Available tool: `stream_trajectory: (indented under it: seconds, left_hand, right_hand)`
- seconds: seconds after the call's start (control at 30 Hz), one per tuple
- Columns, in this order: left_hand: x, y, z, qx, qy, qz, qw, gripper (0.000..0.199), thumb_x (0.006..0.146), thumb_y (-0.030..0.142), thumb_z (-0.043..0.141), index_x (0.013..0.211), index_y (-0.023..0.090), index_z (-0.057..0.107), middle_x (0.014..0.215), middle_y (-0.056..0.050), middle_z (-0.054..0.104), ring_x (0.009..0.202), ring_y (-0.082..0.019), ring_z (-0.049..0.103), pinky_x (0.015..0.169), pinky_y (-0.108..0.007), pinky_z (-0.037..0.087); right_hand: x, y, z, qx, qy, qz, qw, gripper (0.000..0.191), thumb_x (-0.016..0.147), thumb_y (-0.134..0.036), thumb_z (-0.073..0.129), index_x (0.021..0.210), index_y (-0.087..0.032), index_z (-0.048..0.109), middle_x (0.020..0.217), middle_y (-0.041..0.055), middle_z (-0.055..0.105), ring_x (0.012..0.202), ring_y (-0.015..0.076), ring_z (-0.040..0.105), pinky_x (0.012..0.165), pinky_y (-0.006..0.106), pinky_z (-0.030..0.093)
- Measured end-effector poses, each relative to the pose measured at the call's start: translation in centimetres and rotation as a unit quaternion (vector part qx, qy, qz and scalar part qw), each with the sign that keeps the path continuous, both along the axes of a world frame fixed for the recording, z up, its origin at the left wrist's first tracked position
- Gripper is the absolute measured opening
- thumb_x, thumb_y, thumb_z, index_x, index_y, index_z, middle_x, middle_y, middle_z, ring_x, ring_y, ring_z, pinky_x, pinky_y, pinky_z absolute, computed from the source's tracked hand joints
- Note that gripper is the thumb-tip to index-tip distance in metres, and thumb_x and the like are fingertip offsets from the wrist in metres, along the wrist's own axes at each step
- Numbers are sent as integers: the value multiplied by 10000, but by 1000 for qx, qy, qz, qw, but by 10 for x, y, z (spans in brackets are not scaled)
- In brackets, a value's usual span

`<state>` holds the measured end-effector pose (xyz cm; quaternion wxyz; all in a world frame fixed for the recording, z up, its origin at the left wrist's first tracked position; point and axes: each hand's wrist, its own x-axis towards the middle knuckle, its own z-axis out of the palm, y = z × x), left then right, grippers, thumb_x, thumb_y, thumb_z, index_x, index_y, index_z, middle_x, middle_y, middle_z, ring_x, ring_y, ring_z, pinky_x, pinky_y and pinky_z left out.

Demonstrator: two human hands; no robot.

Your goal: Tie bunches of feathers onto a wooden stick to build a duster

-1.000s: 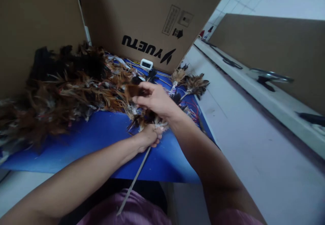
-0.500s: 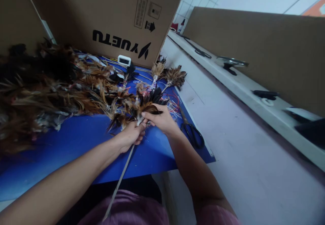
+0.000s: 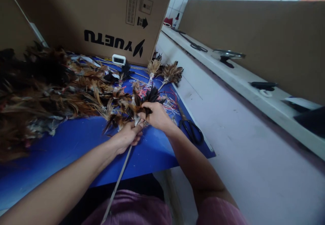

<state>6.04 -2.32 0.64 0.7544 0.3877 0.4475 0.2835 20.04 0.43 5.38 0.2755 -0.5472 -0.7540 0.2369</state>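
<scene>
My left hand (image 3: 130, 134) is closed around a thin stick (image 3: 117, 183) that slants down toward my lap. Dark and brown feathers (image 3: 149, 98) sit at the stick's upper end, just beyond my fingers. My right hand (image 3: 155, 116) pinches a brown feather (image 3: 144, 110) against that end, its fingertips close to my left thumb. The exact spot where the feathers meet the stick is partly covered by my fingers. Black-handled scissors (image 3: 191, 130) lie to the right of my right hand.
A heap of brown and black feathers (image 3: 58, 96) covers the left of the blue table (image 3: 83, 150). Behind stand a large cardboard box (image 3: 111, 11) and a small white digital display (image 3: 118, 59). Two feather bunches (image 3: 172, 72) and red and white strings lie at the back right, beside a wall ledge (image 3: 220, 65).
The view has shifted slightly, so the scene sits a little further left. My right hand's fingers have curled more over the feather; my left hand keeps its hold on the stick.
</scene>
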Motion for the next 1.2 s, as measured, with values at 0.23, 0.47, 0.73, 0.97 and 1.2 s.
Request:
stream_trajectory:
  seconds: [0.23,0.47,0.73,0.97,1.2]
  left_hand:
    - [0,-1,0,-2,-4,10,1000,317,744,353,716,786,170,461,549,79,397,386,-28,336,361,-138,156]
    - [-1,2,1,-3,-1,4,1000,302,761,339,694,773,179,437,545,82,392,381,-29,328,363,-135,157]
    - [-1,1,-1,9,8,4,1000,281,801,354,641,768,179,424,552,78,386,380,-25,312,362,-130,171]
    - [-4,2,9,8,10,9,1000,318,788,412,640,771,178,426,567,80,366,391,-22,292,370,-134,153]
    - [-7,-1,17,68,10,-1,998,324,792,448,609,767,159,466,572,84,325,417,-16,246,387,-132,143]
  right_hand:
    - [-3,-1,11,7,-90,19,996,145,706,-90,529,707,-144,663,622,-13,596,596,95,471,571,206,321]
    - [-8,-5,11,26,-121,26,992,197,717,-102,520,805,-161,686,699,26,643,639,126,512,592,230,327]
    - [-9,-9,6,35,-120,1,992,216,757,-131,544,940,-167,654,887,53,680,782,161,599,676,249,393]
    - [6,-45,0,148,6,-182,972,201,834,-267,569,1000,-180,642,983,88,661,776,165,600,745,295,464]
    - [-3,-69,-39,-154,272,-139,940,313,794,-476,625,877,-177,661,779,34,683,698,150,625,584,246,456]
